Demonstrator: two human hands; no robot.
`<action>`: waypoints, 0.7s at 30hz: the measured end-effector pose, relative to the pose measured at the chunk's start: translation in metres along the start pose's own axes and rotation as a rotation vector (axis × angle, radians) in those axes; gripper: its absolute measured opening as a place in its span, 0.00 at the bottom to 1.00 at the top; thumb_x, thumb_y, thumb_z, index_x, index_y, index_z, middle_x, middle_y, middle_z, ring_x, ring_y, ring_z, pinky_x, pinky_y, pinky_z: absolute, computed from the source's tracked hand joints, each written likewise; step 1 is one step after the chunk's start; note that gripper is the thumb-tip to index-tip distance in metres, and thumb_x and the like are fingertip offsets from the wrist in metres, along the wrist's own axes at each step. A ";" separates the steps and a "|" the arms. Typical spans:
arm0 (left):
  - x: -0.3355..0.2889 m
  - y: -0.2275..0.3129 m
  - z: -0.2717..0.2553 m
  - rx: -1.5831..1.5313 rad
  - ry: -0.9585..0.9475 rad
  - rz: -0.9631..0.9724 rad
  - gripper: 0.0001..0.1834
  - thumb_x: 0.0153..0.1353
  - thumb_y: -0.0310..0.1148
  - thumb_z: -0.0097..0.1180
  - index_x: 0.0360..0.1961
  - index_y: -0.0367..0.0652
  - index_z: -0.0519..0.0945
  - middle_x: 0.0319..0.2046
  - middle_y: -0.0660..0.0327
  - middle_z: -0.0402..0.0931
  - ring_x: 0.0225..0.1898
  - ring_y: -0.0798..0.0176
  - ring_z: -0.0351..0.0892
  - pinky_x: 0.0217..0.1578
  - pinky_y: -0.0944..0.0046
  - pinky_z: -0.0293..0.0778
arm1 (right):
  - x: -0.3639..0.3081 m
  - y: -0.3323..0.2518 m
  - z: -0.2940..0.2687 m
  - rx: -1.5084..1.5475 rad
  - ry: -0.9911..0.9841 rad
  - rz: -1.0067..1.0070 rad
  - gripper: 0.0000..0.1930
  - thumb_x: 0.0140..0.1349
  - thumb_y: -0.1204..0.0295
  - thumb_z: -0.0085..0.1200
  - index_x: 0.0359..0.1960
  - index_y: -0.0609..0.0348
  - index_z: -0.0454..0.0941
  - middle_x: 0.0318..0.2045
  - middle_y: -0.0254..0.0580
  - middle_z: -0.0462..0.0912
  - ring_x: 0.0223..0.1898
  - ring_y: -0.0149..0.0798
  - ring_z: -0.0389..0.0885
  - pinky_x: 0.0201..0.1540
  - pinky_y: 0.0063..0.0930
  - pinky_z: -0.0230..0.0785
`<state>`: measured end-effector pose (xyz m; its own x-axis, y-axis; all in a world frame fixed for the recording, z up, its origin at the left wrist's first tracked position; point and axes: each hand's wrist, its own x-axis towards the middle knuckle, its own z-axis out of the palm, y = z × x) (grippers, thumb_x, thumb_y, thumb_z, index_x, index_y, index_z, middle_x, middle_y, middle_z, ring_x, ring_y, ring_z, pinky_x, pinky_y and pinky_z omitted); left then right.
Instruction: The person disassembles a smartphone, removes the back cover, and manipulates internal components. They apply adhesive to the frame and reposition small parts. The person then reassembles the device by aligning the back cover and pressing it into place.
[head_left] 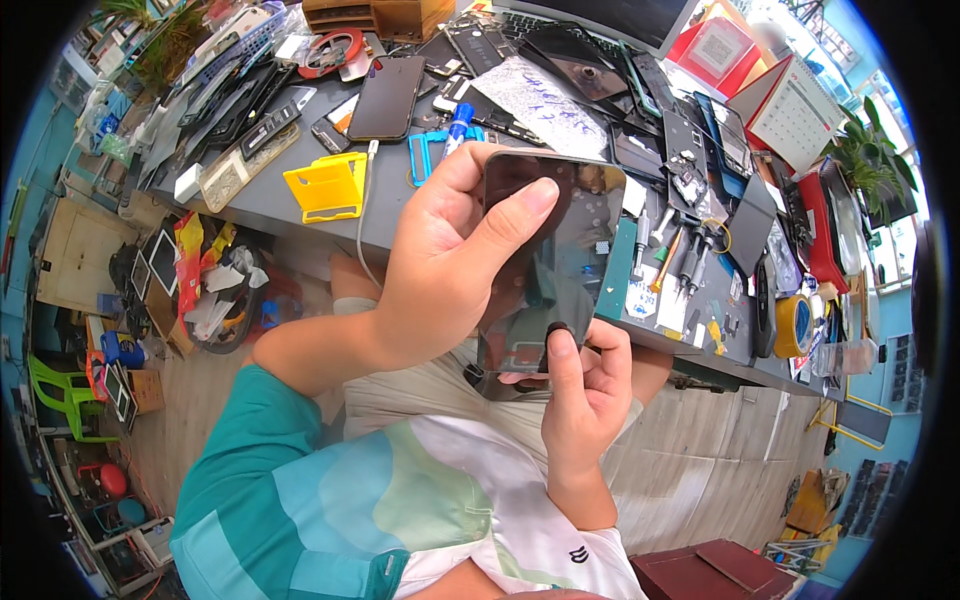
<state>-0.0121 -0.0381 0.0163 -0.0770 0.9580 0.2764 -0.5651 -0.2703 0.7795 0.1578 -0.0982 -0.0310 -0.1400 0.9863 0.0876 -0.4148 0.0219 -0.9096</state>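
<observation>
A smartphone [545, 260] with dark, mirror-like glass is held up in front of my lap, near the desk's front edge. My left hand [455, 240] grips it from the left, thumb lying across the upper glass and the other fingers hidden behind. At its lower right corner my right hand [590, 385] is closed, the thumb pressing at the lower edge and the fingers curled beneath. A small dark spot shows at that thumb's tip; I cannot tell what it is. Beyond the phone stand a blue marker [459, 125] and a yellow phone stand [327, 187].
Another phone [387, 97] lies face up on the grey desk [270, 195], with a white cable [362, 215] hanging over the edge. Phone parts crowd the back. Screwdrivers [690, 260], a yellow tape roll [793, 327] and a calendar [795, 115] are at the right. A bin [225, 310] stands at lower left.
</observation>
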 end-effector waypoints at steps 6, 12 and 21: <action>0.000 -0.001 0.000 0.010 -0.001 0.024 0.13 0.76 0.26 0.63 0.57 0.36 0.76 0.52 0.59 0.85 0.52 0.72 0.83 0.54 0.67 0.80 | -0.001 -0.001 0.000 -0.032 0.041 -0.009 0.11 0.77 0.78 0.58 0.55 0.69 0.72 0.41 0.48 0.88 0.40 0.32 0.89 0.40 0.34 0.90; 0.000 -0.001 0.001 -0.021 0.027 0.037 0.13 0.76 0.27 0.63 0.57 0.36 0.76 0.50 0.59 0.86 0.49 0.72 0.84 0.52 0.67 0.81 | -0.001 -0.001 0.002 -0.084 0.055 -0.042 0.11 0.77 0.78 0.59 0.54 0.69 0.73 0.38 0.46 0.88 0.37 0.31 0.88 0.38 0.32 0.88; 0.002 -0.001 0.001 -0.021 0.036 0.035 0.13 0.75 0.27 0.63 0.57 0.35 0.76 0.50 0.59 0.86 0.50 0.72 0.84 0.54 0.67 0.81 | -0.001 0.000 0.002 -0.094 0.064 -0.028 0.11 0.76 0.77 0.60 0.53 0.69 0.73 0.37 0.45 0.88 0.35 0.28 0.86 0.35 0.30 0.87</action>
<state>-0.0107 -0.0363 0.0168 -0.1264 0.9507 0.2831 -0.5786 -0.3025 0.7575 0.1557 -0.0991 -0.0299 -0.0710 0.9934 0.0899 -0.3308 0.0616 -0.9417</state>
